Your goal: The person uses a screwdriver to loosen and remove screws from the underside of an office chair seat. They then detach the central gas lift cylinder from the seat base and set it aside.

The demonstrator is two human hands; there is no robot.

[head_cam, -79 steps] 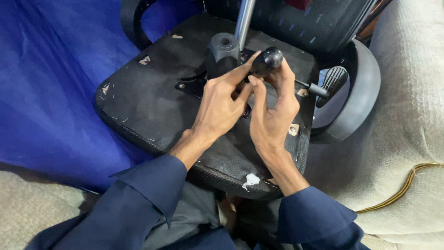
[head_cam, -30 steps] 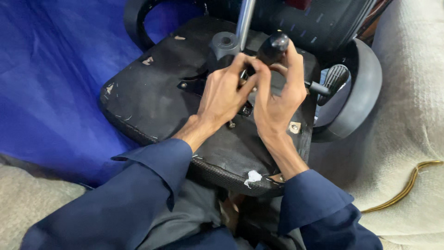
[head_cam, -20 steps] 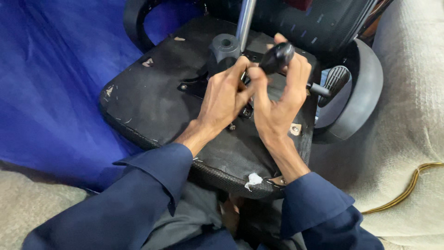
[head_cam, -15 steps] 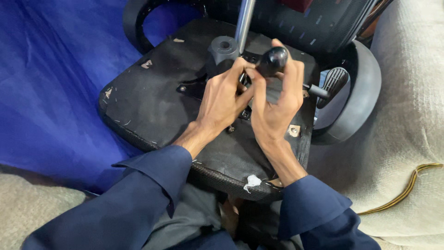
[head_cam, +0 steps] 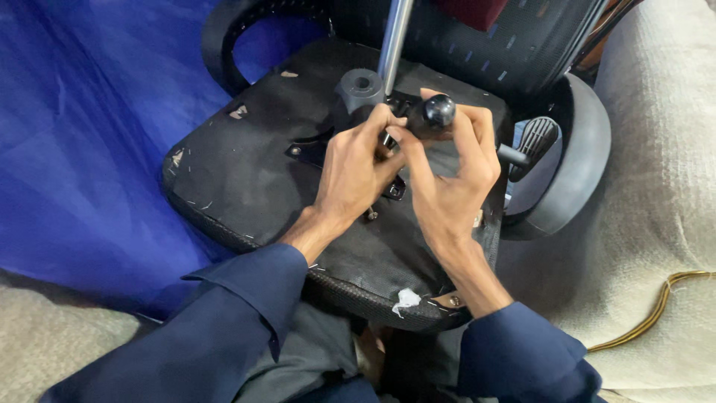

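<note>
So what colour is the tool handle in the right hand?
Glossy black handle, head view.

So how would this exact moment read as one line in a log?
right hand: grips black screwdriver handle | left hand: fingers at its shaft | under: upturned office chair seat | beside: grey hub, chrome post

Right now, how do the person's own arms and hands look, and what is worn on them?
Both arms wear long dark navy sleeves with loose, open cuffs pushed back above the wrists. The left hand and right hand are bare: no gloves. No rings, watch or markings can be seen.
</note>
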